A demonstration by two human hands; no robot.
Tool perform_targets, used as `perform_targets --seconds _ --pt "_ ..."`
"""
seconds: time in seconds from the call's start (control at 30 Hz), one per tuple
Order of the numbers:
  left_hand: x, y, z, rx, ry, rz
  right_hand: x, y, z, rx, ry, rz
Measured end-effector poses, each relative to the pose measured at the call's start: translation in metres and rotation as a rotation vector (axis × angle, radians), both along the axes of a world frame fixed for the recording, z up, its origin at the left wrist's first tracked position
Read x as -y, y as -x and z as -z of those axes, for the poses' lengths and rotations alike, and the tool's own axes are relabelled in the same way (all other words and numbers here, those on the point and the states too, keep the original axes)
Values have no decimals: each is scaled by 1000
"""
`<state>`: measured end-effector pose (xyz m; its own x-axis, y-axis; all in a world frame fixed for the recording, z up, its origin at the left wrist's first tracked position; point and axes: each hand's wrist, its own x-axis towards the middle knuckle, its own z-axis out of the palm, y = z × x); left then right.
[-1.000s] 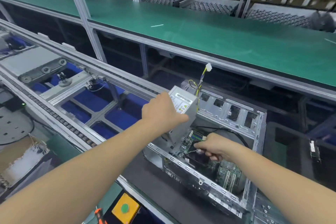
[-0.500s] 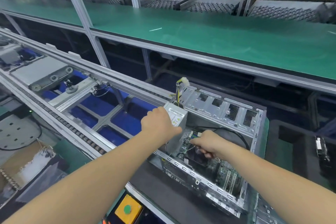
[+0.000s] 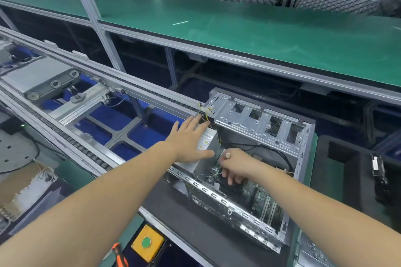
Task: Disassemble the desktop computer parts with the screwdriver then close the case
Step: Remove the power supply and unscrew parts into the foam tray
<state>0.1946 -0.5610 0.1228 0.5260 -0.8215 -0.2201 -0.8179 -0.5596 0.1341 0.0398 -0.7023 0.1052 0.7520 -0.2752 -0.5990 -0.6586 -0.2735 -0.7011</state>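
Note:
The open metal computer case lies on a dark mat at centre right, its motherboard visible inside. A grey power supply stands at the case's left end, with yellow wires and a white plug rising behind it. My left hand lies flat on the power supply, fingers straight and spread toward the wires. My right hand is inside the case beside the supply, pinching a small white connector. An orange-handled screwdriver lies at the bottom edge.
A roller conveyor with blue bins runs along the left. A green shelf spans the back. A yellow box with a green button sits at the near edge. Black foam trays hold a part at right.
The power supply has come down from its raised tilt into the case's left end. My left hand has opened from gripping it to lying flat. My right hand stays by the motherboard.

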Motion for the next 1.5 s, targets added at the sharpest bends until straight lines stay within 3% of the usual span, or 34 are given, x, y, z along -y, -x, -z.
perform_targets --seconds 0.27,0.43,0.63,0.77,0.83,0.97,1.03,1.1,1.23,1.4,1.5 --pt "9 -2 14 212 241 148 -22 -39 11 -27 -3 155" --pt "13 -5 17 320 251 207 -32 -44 16 17 -74 182" --pt "4 -14 29 221 132 233 -29 -45 20 -80 -115 183" --pt "3 -14 29 178 74 212 -19 -53 9 -67 -90 336" --pt "1 -13 28 162 98 193 -18 -55 5 35 -92 384" --pt "1 -16 21 -18 212 155 -15 -49 9 193 -222 442" --pt "-12 -27 11 -122 344 18 -16 -48 12 205 -379 473" --pt "-36 -39 6 -224 352 -156 -15 -47 15 204 -426 422" --pt "-63 -39 1 -597 29 -324 -22 -47 20 187 -313 302" --pt "-63 -22 -5 -665 164 -374 -36 -57 22 246 45 368" --pt "-67 -19 -3 -678 152 -389 -38 -58 27 268 145 364"
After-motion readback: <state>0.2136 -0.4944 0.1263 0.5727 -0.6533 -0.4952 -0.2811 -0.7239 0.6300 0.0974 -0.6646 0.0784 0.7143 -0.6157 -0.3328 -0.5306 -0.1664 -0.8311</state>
